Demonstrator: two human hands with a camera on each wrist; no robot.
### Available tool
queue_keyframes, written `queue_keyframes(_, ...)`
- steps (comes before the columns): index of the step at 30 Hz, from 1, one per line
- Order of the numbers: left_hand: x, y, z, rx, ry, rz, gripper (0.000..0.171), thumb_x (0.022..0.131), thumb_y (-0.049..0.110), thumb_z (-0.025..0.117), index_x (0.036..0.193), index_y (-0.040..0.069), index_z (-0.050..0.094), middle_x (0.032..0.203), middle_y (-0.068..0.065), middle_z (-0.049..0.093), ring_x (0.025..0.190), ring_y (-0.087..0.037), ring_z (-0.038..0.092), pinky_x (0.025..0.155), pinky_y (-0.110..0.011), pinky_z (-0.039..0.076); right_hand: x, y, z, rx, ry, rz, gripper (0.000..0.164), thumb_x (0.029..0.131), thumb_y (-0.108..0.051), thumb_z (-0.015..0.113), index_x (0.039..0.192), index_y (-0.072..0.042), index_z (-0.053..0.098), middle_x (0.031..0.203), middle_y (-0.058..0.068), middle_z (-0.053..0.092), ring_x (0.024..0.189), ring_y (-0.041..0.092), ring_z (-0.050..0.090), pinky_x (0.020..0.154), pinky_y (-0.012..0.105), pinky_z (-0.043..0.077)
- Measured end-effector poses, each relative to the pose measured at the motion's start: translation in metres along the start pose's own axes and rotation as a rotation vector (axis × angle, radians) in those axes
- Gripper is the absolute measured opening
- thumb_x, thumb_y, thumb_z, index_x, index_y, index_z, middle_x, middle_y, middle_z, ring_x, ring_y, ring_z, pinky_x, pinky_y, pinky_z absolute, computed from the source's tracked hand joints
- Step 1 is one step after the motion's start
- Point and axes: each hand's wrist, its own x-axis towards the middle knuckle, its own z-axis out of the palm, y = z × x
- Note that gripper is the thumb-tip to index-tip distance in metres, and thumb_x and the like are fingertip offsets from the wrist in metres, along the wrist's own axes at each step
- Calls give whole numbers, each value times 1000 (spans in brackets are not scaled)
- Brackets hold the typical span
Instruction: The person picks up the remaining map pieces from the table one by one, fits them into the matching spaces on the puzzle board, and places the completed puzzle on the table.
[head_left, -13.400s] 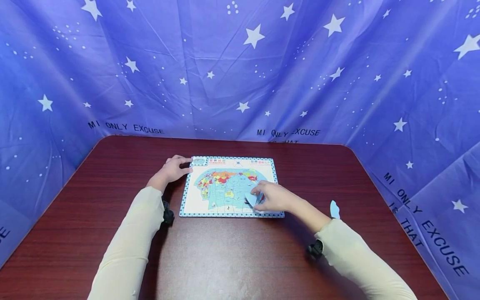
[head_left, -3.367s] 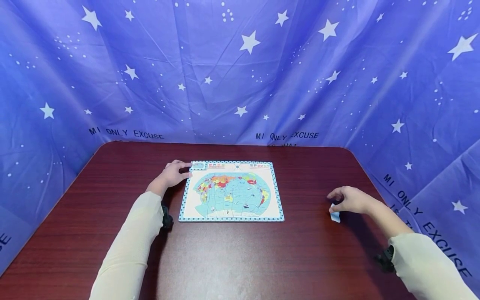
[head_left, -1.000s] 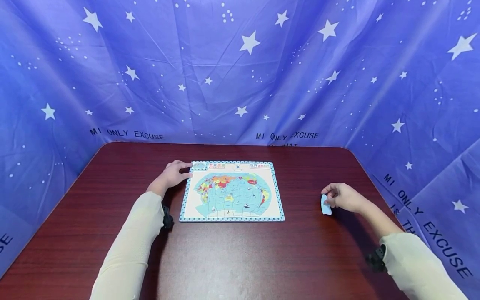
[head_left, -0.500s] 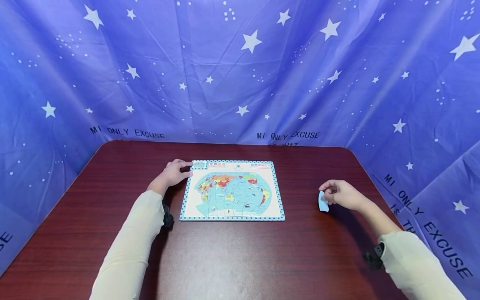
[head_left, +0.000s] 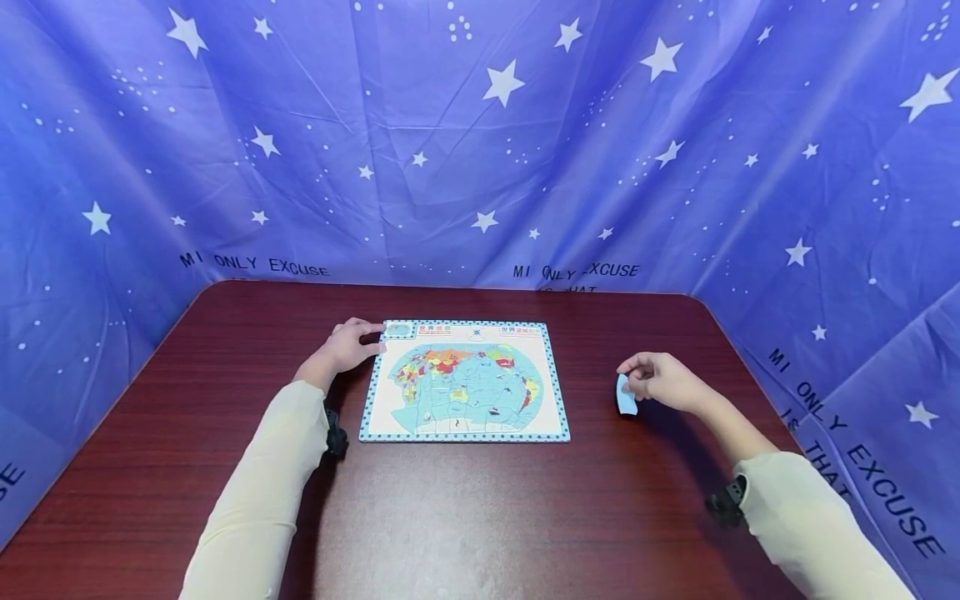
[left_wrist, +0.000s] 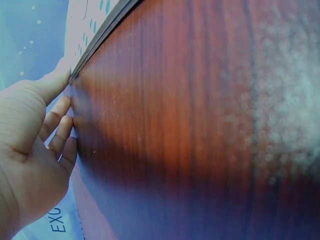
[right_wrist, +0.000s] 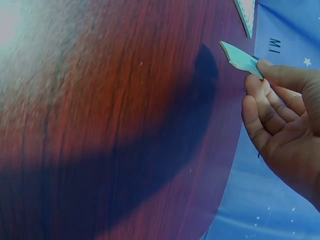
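My right hand (head_left: 663, 383) pinches a pale blue jigsaw puzzle piece (head_left: 626, 395) between thumb and fingers. The piece is raised above the table to the right of the puzzle board; in the right wrist view the piece (right_wrist: 241, 58) tilts outward from the fingertips and casts a shadow below. A world-map jigsaw puzzle (head_left: 480, 379) with a blue dotted border lies flat mid-table. Its map has a white notch at the lower left. At the board's upper-left corner, my left hand (head_left: 347, 347) rests with relaxed fingers against the edge; the left wrist view shows the thumb (left_wrist: 55, 82) at the board's edge.
The dark red wooden table (head_left: 480, 517) carries the puzzle board. A blue curtain (head_left: 420, 208) with white stars hangs behind it and along both sides. Black wrist devices (head_left: 727, 502) sit beneath both sleeves.
After placing a piece on the board's right earlier, my right hand reached the loose blue piece, picked it up and has carried it leftward. My left hand has stayed at the board's corner.
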Motion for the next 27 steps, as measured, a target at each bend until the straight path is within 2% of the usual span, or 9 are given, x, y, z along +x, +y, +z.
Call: queue_keyframes(27, -1, -1, 2, -10, 9, 5, 50, 96, 26, 54, 142, 13, 42, 145, -21, 30, 132, -41, 23, 106, -60, 23, 20, -13, 19, 39, 1, -52, 28, 89, -6, 59, 113, 9, 57, 84, 13, 60, 70, 21, 59, 65, 36, 50)
